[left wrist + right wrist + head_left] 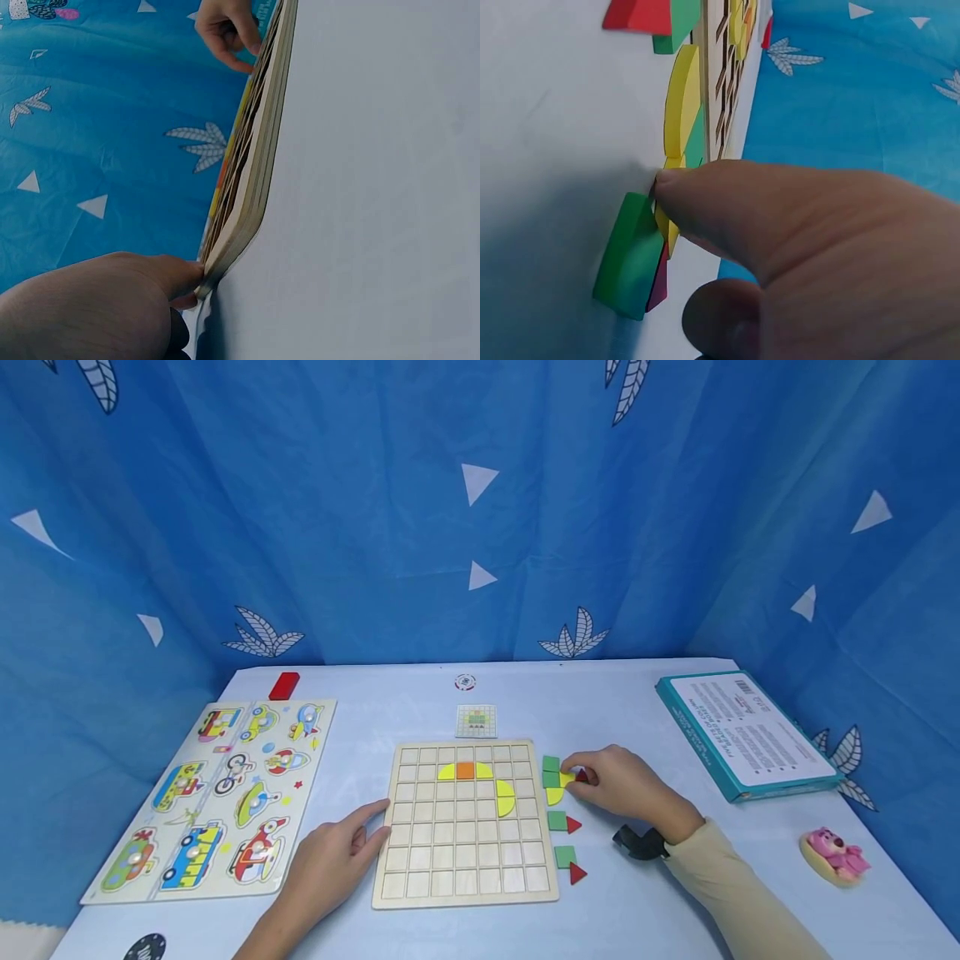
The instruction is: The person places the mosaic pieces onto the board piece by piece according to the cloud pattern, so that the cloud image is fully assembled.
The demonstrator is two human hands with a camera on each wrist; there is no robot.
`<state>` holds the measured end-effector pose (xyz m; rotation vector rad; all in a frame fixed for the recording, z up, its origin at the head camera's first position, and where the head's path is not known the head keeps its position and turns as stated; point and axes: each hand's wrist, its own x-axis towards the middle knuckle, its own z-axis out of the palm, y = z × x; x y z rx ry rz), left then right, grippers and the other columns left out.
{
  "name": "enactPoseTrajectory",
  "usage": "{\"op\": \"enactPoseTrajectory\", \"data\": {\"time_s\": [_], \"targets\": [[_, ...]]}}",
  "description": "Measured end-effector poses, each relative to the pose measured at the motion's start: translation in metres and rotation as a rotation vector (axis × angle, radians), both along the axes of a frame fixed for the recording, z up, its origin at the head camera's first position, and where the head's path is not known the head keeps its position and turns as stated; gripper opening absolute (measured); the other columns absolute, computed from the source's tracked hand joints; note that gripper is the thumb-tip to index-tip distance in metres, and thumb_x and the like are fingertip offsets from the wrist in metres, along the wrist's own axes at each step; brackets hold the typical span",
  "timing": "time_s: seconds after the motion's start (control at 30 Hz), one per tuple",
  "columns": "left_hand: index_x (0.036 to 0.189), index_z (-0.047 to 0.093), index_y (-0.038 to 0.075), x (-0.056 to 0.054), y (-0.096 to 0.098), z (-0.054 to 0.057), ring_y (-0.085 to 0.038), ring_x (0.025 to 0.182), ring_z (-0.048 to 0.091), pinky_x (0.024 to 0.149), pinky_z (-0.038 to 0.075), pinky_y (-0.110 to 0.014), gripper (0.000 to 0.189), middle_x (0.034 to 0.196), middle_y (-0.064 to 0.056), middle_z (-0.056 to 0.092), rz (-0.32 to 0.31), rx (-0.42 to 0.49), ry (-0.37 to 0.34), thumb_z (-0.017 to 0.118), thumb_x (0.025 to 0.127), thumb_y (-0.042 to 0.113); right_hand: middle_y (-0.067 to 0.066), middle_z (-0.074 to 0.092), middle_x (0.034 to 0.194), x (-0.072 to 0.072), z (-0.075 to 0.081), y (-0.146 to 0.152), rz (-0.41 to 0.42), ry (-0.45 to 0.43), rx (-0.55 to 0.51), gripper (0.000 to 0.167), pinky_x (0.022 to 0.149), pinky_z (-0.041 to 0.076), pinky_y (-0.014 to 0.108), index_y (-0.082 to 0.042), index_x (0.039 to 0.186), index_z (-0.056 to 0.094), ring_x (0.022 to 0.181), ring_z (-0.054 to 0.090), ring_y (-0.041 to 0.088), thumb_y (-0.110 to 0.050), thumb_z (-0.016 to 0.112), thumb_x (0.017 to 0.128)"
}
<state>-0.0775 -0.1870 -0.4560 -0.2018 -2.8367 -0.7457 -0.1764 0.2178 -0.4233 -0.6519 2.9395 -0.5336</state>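
Note:
A square wooden grid board [445, 835] lies on the table, bearing yellow quarter-circle pieces [506, 788] and one orange square [465, 770]. My left hand [330, 860] touches the board's left edge with thumb and index finger extended. Past the right edge, my right hand [626, 783] pinches a yellow quarter-circle piece [567, 780] among the loose pieces. Beside it are green squares [551, 763], another yellow quarter-circle [554, 797] and a red triangle [582, 775] partly hidden by the fingers. In the right wrist view, the thumb [705, 199] covers part of the yellow piece.
More green squares [557, 821] and red triangles [577, 873] lie along the board's right side. A small pattern card [476, 722] is behind the board. A vehicle puzzle [217, 802] lies left, a teal box [750, 735] and pink figurine [834, 857] right.

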Motion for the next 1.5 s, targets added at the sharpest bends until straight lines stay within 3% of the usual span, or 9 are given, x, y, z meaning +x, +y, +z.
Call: {"op": "enactPoseTrajectory", "data": {"time_s": [0.4, 0.73, 1.2, 1.37, 1.5], "targets": [[0.127, 0.073, 0.023, 0.001, 0.000, -0.001, -0.001, 0.046, 0.031, 0.048, 0.027, -0.024, 0.035, 0.054, 0.019, 0.035, 0.000, 0.005, -0.010, 0.077, 0.093, 0.032, -0.014, 0.053, 0.063, 0.003, 0.002, -0.007, -0.019, 0.011, 0.052, 0.035, 0.059, 0.046, 0.024, -0.019, 0.118, 0.076, 0.063, 0.051, 0.008, -0.028, 0.084, 0.086], [0.127, 0.073, 0.022, 0.002, 0.000, 0.000, -0.001, 0.046, 0.031, 0.048, 0.028, -0.024, 0.036, 0.054, 0.019, 0.036, 0.003, -0.001, -0.008, 0.077, 0.093, 0.032, -0.015, 0.056, 0.065, 0.005, 0.004, -0.013, 0.001, 0.081, 0.110, 0.034, 0.062, 0.046, 0.024, -0.014, 0.116, 0.077, 0.064, 0.051, 0.007, -0.029, 0.083, 0.086], [0.126, 0.073, 0.022, 0.001, -0.001, 0.000, 0.000, 0.047, 0.029, 0.048, 0.027, -0.023, 0.035, 0.055, 0.021, 0.034, -0.020, -0.004, 0.026, 0.078, 0.093, 0.031, -0.013, 0.047, 0.057, 0.010, 0.012, -0.012, 0.023, 0.130, 0.048, 0.031, 0.053, 0.039, 0.024, -0.014, 0.113, 0.077, 0.055, 0.045, 0.006, -0.031, 0.081, 0.087], [0.127, 0.073, 0.022, -0.001, -0.001, 0.001, 0.000, 0.047, 0.029, 0.048, 0.027, -0.023, 0.035, 0.054, 0.020, 0.035, -0.022, -0.001, 0.017, 0.077, 0.093, 0.031, -0.011, 0.038, 0.051, 0.014, 0.019, -0.029, 0.072, 0.139, 0.009, 0.028, 0.046, 0.030, 0.024, -0.016, 0.110, 0.077, 0.047, 0.039, 0.006, -0.034, 0.079, 0.089], [0.127, 0.072, 0.021, 0.000, -0.001, 0.001, -0.001, 0.046, 0.030, 0.048, 0.027, -0.024, 0.036, 0.054, 0.019, 0.036, -0.012, 0.000, -0.009, 0.077, 0.093, 0.031, -0.014, 0.038, 0.050, 0.019, 0.019, -0.058, 0.188, 0.147, 0.011, 0.027, 0.046, 0.029, 0.024, -0.018, 0.108, 0.077, 0.047, 0.039, 0.004, -0.037, 0.076, 0.090]]}}
